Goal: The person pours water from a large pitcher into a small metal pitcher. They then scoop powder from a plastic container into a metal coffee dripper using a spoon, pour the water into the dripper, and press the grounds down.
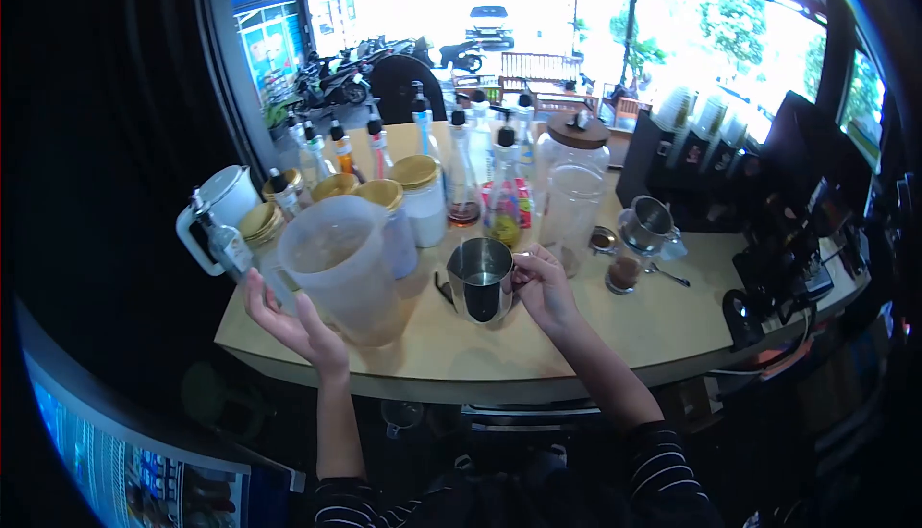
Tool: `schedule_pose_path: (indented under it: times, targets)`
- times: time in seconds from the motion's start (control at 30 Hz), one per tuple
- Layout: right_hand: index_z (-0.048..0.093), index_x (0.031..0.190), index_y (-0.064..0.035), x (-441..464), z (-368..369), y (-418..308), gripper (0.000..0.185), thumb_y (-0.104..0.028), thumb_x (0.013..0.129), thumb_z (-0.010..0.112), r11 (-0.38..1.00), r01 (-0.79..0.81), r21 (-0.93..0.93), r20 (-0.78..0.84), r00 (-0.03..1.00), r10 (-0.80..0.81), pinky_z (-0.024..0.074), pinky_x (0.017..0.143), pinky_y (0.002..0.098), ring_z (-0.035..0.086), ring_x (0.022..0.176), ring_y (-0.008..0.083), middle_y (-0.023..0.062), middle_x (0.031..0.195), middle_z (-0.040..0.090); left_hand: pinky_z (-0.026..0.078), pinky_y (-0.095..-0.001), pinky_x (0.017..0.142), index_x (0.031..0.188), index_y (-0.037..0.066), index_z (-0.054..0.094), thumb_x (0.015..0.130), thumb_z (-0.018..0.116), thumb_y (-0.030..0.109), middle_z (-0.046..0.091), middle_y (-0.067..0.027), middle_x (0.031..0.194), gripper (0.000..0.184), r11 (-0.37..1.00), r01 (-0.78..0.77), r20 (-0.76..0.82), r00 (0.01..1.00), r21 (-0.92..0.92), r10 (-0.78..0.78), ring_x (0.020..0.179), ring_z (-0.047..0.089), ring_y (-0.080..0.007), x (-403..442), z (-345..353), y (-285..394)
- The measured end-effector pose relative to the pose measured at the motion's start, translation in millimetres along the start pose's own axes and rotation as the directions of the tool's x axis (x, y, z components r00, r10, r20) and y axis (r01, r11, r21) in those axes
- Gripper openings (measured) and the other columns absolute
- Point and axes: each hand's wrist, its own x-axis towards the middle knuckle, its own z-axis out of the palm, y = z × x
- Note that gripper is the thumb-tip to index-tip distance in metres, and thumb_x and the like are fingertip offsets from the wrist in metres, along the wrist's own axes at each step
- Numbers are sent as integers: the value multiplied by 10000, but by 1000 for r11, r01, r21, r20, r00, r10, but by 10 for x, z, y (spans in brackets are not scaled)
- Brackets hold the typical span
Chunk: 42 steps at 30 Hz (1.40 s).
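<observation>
Striped sleeves (667, 470): camera side of steel jug (482, 283) | counter (461, 363): beneath jug, base contact unclear | plastic pitcher (341, 264): left of jug | left hand (305, 338): left of jug, fingers spread, empty, pitcher contact undetermined | right hand (545, 290): right of jug, fingers closed on jug handle | glass (622, 276): farther right of jug | spoon (676, 279): far right of jug

Pitcher (351, 273) set on table (471, 360), jug (473, 286) held at its right, canisters (425, 219) grouped behind pitcher, pump bottles (503, 192) behind jug, lidded jar (572, 149) right of bottles, glass (622, 274) placed farther right, cup rack (678, 158) behind.
</observation>
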Motion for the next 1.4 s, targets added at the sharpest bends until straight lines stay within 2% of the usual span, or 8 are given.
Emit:
schedule_pose_path:
  times: [0.07, 0.13, 0.3, 0.5, 1.03, 1.23, 1.33, 1.4]
  targets:
    - [481, 732, -89, -115, -200, -165, 150, -64, 841, 581, 1000, 8, 18, 22, 1000, -8, 435, 618, 282, 467, 611, 112, 7, 647, 479, 324, -426, 1004, 1205, -28, 417, 870, 531, 191, 440, -172, 1228, 417, 989, -146, 3, 989, -34, 146, 1136, 445, -278, -263, 180, 189]
    - [475, 731, -88, -249, -383, -367, 152, -54, 847, 567, 1000, 13, 6, 67, 998, -13, 452, 619, 299, 478, 609, 117, 11, 651, 479, 340, -414, 992, 1164, -28, 443, 814, 581, 168, 467, -178, 1198, 425, 963, -210, 255, 934, -168, 248, 1112, 461, -286, -614, 413, 304]
    - [480, 743, -89, -603, -1031, -848, 150, -36, 849, 573, 999, 27, -23, 1, 1000, -27, 433, 602, 300, 486, 607, 126, 14, 660, 487, 392, -381, 926, 1130, 2, 485, 772, 614, 96, 520, -154, 1121, 391, 912, 156, 505, 861, -380, 63, 1041, 501, -275, -1445, 1232, 751]
    - [484, 728, -86, -930, -1792, -1389, 161, -36, 842, 586, 997, 49, -55, -151, 987, -57, 415, 601, 300, 473, 584, 120, 9, 654, 481, 408, -324, 885, 1210, 37, 457, 782, 671, 156, 500, -94, 1155, 493, 795, 493, 680, 719, -353, -144, 1067, 503, -201, -2081, 1977, 1231]
    - [455, 673, -92, -783, -3094, -1789, 205, -36, 842, 559, 992, 118, -34, -207, 971, -122, 406, 560, 297, 451, 569, 127, 8, 607, 449, 395, -369, 931, 1309, 31, 374, 668, 808, 267, 436, -120, 1272, 809, 946, 306, 679, 718, -109, -154, 1186, 450, -241, -2219, 2584, 1573]
    - [464, 715, -102, -598, -3335, -1730, 175, -53, 852, 561, 986, 161, -41, -209, 964, -166, 427, 592, 293, 484, 613, 119, 4, 658, 487, 427, -366, 954, 1316, 19, 392, 598, 857, 258, 530, -145, 1220, 888, 957, 284, 766, 628, -66, -134, 1155, 519, -254, -2017, 2852, 1589]
    - [471, 749, -108, -576, -3354, -1718, 156, -75, 878, 552, 976, 185, -116, -247, 946, -209, 446, 613, 286, 516, 637, 118, 3, 691, 513, 435, -360, 964, 1279, 18, 437, 571, 872, 240, 594, -139, 1130, 859, 895, 445, 826, 515, -29, -229, 1132, 548, -244, -1953, 2902, 1612]
    - [476, 757, -105, -610, -3302, -1735, 150, -77, 888, 543, 971, 196, -139, -254, 940, -226, 446, 619, 282, 522, 649, 117, 6, 703, 520, 464, -325, 952, 1289, 3, 406, 596, 858, 89, 549, -139, 1195, 831, 900, 425, 871, 474, -96, -130, 1085, 564, -190, -1935, 2916, 1597]
